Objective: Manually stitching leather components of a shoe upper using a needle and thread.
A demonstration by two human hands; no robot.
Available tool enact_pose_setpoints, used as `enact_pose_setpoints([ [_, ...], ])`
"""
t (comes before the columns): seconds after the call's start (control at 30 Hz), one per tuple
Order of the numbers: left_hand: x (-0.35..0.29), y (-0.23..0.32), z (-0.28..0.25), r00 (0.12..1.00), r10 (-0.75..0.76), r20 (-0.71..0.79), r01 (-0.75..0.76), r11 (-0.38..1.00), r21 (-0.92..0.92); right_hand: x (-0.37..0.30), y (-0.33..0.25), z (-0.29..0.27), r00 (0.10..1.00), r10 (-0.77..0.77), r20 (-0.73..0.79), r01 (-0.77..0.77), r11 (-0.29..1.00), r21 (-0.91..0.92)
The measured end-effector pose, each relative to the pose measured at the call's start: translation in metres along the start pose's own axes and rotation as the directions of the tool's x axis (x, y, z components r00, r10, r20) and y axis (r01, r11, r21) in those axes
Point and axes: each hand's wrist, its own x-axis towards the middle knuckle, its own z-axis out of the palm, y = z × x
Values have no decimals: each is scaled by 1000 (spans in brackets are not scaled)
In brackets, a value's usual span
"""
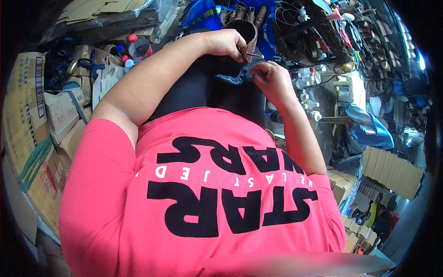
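A brown, leather-looking piece [251, 45] sits just past 12 o'clock, above the dark-clothed lap [184, 94], its dark hollow side curving round to a paler, thin edge. At its 8 o'clock side the left hand [229, 45] grips that edge, fingers curled over it, seemingly to steady it. At its 5 o'clock side the right hand [273, 79] appears to pinch a slim brown strap [255, 56] between bent fingers, probably so that it stays taut. The lap presumably keeps the work close to both hands. Beyond, near 12, a crinkled blue bag [203, 16] slumps. Towards 11 stands a clear bottle [139, 48] with a red cap; near 3, glossy blue plastic film [369, 127] hangs in folds, and at 9 a stiff, flat-sided carton [23, 120] wears a green strap [34, 159]
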Motion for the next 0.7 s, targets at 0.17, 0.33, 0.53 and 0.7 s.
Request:
enact_pose_setpoints([
  [0.17, 1, 0, -3, 1000, 25, -1, -24, 995, 98, 7, 9, 0, 997, 6, 79, -15, 992, 123],
  [0.33, 0, 4, -6, 997, 73, 31, -79, 964, 255, 12, 34, 5, 956, 125, 267, -234, 872, 430],
  [0.53, 2, -2, -1, 994, 104, -32, -86, 930, 357, 11, 36, 27, 959, 169, 230, -267, 814, 515],
  [0.7, -23, -1, 13, 866, 314, -390, -59, 837, 544, -3, 21, 29, 997, 64, -51, -44, 944, 327],
])
